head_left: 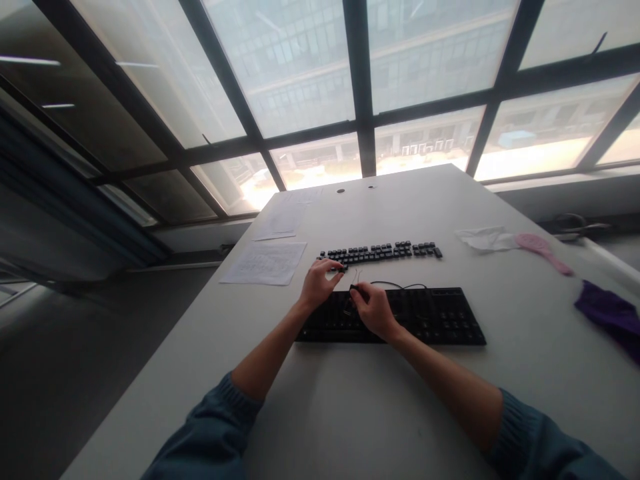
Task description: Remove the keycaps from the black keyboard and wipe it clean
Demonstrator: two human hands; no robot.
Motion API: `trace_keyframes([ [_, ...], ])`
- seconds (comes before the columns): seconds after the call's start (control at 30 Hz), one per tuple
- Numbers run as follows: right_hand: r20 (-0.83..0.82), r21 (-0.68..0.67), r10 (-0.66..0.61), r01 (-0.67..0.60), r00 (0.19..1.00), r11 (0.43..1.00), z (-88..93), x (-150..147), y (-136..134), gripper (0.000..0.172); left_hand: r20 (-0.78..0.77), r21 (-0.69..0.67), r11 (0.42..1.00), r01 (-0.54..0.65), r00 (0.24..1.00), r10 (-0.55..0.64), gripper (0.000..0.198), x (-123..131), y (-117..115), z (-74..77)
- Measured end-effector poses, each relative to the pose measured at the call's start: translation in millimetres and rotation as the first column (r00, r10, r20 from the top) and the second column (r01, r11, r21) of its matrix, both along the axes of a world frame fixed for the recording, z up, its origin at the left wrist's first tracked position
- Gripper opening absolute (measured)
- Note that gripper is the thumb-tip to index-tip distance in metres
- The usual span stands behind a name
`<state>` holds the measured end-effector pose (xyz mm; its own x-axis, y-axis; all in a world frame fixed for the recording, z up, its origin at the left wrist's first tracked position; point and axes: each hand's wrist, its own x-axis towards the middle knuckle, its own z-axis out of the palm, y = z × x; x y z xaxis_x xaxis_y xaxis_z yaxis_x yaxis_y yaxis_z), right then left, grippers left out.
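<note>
A black keyboard lies on the white table in front of me, and both my hands are over its left half. Beyond it, loose black keycaps are laid out in rows. My left hand is at the left end of these rows, thumb and forefinger pinched on a small black keycap. My right hand is closed on a small black keycap puller, its thin wires sticking out above and below the fingers. The wires' lower ends are hard to make out against the dark keyboard.
Printed sheets of paper lie on the table's left side. On the right are a crumpled white cloth, a pink brush-like object and a purple cloth. A black cable runs behind the keyboard. Windows stand beyond the table's far edge.
</note>
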<state>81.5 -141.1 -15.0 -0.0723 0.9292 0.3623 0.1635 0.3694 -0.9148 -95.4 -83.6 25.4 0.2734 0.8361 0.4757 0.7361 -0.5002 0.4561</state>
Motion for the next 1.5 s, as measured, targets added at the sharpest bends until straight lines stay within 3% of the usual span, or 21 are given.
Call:
trace_keyframes([
  [0.13,0.016,0.017,0.0,0.0,1.0,1.0,-1.5,0,1,0.021,-0.248,-0.015,0.999,0.03,0.968,-0.033,0.01,13,39,-9.0],
  [0.3,0.015,0.034,-0.001,0.001,1.0,0.999,-2.4,-1,3,0.021,-0.392,0.013,1.0,0.009,0.92,-0.004,0.01,19,58,-20.2],
  [0.67,0.005,0.027,0.013,-0.013,1.0,1.0,-2.9,-1,2,0.02,-0.393,0.038,0.999,-0.024,0.919,0.037,0.015,17,62,-29.3],
  [1.0,-0.016,0.024,0.028,-0.027,0.999,0.999,-3.4,-1,1,0.02,-0.329,0.051,0.999,-0.011,0.944,0.027,0.015,14,62,-26.1],
  [1.1,-0.09,0.004,0.035,-0.034,0.995,0.999,-3.5,-2,2,0.02,-0.29,0.048,0.999,-0.021,0.956,0.034,0.016,15,61,-21.1],
  [1.2,-0.243,-0.053,-0.014,0.001,0.97,0.999,-1.1,0,6,0.022,-0.204,0.085,0.995,-0.061,0.976,0.077,0.015,12,50,-10.0],
  [1.3,-0.307,-0.094,-0.064,0.036,0.95,0.995,3.5,5,8,0.025,-0.131,0.112,0.99,-0.08,0.987,0.095,0.014,9,22,1.6],
  [1.4,-0.188,-0.044,-0.022,0.014,0.982,0.999,6.8,12,6,0.023,-0.075,0.076,0.995,-0.071,0.994,0.077,0.017,9,-17,3.3],
  [1.5,0.01,0.062,-0.02,0.02,1.0,0.998,7.1,17,2,0.021,-0.039,0.014,0.998,-0.053,0.998,0.054,0.021,14,-52,-7.0],
])
